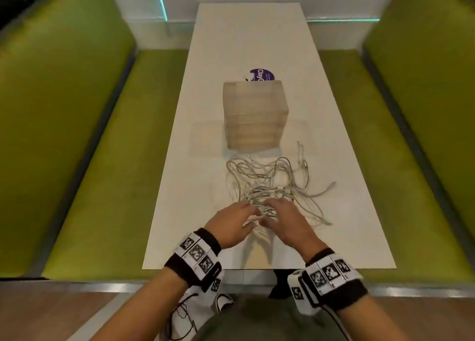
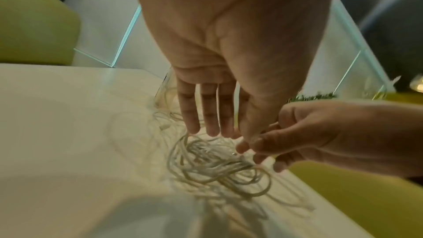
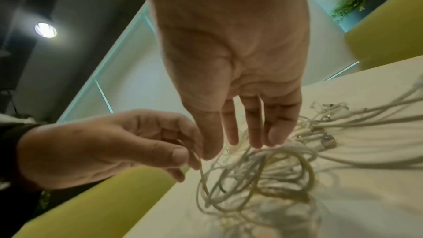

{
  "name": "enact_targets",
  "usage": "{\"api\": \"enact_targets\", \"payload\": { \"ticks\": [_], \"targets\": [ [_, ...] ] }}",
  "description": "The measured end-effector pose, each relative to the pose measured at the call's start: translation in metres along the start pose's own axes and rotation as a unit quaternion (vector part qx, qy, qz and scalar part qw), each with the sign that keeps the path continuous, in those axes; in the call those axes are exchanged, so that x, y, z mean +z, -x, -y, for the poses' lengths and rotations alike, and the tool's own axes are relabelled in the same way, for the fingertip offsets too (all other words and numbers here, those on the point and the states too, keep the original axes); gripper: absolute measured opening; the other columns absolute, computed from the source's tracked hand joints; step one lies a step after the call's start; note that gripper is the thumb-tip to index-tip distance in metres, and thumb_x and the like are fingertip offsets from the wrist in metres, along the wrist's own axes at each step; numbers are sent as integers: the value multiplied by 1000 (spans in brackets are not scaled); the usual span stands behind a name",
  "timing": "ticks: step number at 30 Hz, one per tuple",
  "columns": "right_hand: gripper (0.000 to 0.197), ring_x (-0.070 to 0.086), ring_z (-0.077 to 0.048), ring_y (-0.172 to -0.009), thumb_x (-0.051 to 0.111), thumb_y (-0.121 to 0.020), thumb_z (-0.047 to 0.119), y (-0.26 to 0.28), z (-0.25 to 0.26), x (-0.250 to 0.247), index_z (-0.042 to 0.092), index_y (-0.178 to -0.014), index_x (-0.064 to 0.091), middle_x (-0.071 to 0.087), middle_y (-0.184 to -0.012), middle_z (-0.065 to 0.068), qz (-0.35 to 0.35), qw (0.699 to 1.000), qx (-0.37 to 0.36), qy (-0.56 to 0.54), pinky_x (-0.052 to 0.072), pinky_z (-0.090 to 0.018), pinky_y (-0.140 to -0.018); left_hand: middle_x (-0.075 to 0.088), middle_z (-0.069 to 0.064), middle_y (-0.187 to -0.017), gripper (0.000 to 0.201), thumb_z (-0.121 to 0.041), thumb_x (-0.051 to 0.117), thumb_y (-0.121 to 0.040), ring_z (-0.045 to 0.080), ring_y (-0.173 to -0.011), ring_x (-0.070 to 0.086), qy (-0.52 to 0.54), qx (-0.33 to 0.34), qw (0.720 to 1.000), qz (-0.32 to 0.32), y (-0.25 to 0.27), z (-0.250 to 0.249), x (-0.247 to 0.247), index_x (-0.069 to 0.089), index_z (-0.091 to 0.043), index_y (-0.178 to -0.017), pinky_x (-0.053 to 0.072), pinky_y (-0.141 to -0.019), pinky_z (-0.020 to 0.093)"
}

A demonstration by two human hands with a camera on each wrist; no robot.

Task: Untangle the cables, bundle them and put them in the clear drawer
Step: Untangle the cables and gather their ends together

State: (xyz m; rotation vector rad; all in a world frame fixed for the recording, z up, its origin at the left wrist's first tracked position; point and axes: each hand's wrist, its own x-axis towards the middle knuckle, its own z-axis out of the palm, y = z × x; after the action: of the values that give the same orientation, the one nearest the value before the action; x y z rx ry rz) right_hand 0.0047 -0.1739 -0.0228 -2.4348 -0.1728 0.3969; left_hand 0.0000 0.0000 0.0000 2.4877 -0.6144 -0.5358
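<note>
Cables (image 1: 267,183), all white, lie in one loose tangle on the white table (image 1: 180,199), in its near half, between the near edge and the clear drawer unit (image 1: 254,114) that stands around the middle of the table. Several plugs and free ends stick out of the heap toward the right edge. Both hands are at the near side of the tangle, close together. In the right wrist view the left hand (image 3: 109,144) pinches a single strand between thumb and forefinger, and this strand runs down into the heap. The right hand (image 1: 285,219) has its fingers nearly straight, with the tips on the loops; its thumb seems to meet the left hand's fingers, but I cannot tell if it pinches a strand too. By my judgement the task is only at its beginning: no cable is separated, no bundle is made, and the drawers look shut with nothing inside that I can make out. Untangling, bundling and putting away are all still left.
</note>
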Motion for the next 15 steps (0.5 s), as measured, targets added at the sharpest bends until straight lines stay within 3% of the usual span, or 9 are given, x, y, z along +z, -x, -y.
{"api": "enact_targets", "payload": {
  "ticks": [4,7,11,15],
  "targets": [
    [20,61,-22,-99,55,-89,24,-10,1,5,19,-105,67,68,-103,-5,1,998,57,4,44,-32,-77,49,9,-127,32,-13,43,-96,32,-111,54,20,-66,997,-18,-21,9,10,50,-13,-127,46,-88,42],
    [17,61,-20,-95,61,-86,22,-11,0,6,17,-101,69,68,-99,-3,32,997,63,14,41,-28,-71,48,13,-125,38,-7,44,-93,34,-109,54,11,-86,996,-34,-27,14,20,47,-10,-131,46,-87,46],
    [10,60,-21,-87,61,-83,17,-15,4,3,17,-91,66,67,-92,-4,52,996,66,21,46,-34,-70,46,11,-122,29,-16,49,-94,28,-112,47,-88,-90,990,-57,-32,10,22,57,-11,-121,43,-78,37],
    [4,58,-23,-78,59,-83,14,-11,2,-1,16,-85,58,64,-86,-4,54,998,37,-7,46,-37,-67,49,8,-117,22,-20,54,-93,25,-108,47,-80,-75,992,-70,-31,11,20,61,-12,-113,41,-75,35]
  ]
}}
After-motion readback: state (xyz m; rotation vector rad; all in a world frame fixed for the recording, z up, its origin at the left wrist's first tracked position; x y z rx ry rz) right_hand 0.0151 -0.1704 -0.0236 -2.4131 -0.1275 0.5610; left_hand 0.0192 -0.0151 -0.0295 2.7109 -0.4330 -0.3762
